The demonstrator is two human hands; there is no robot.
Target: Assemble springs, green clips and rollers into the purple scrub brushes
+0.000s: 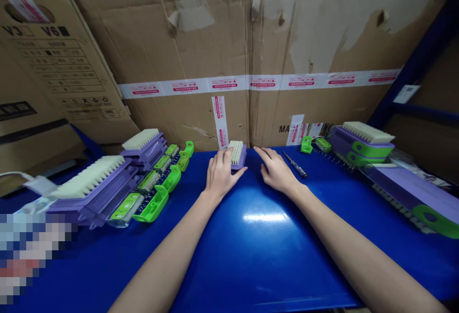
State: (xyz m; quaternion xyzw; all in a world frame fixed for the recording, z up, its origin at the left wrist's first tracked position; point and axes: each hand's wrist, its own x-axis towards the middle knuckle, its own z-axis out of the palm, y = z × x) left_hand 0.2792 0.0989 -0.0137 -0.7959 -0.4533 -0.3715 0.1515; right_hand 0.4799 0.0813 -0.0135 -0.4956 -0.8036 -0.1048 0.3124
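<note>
At the back middle of the blue table, a small purple brush head (237, 154) rests with its cream bristles facing up. My left hand (220, 173) grips it from the left, fingers over its top left side and thumb along the near side; they hide part of it. To its right, apart from the brush, my right hand (277, 169) hovers or rests over the table with fingers stretched out and nothing in them. A slim screwdriver (295, 164) with a clear handle lies just beyond the right hand's outer side.
Purple brush bodies (93, 186) with bristles up are on the left, beside green caps (155, 204), green-topped clear parts (126, 207) and several screws. Assembled purple-green brushes (362, 143) lie at right near another green cap (306, 144). A taped cardboard wall (193, 54) bounds the back.
</note>
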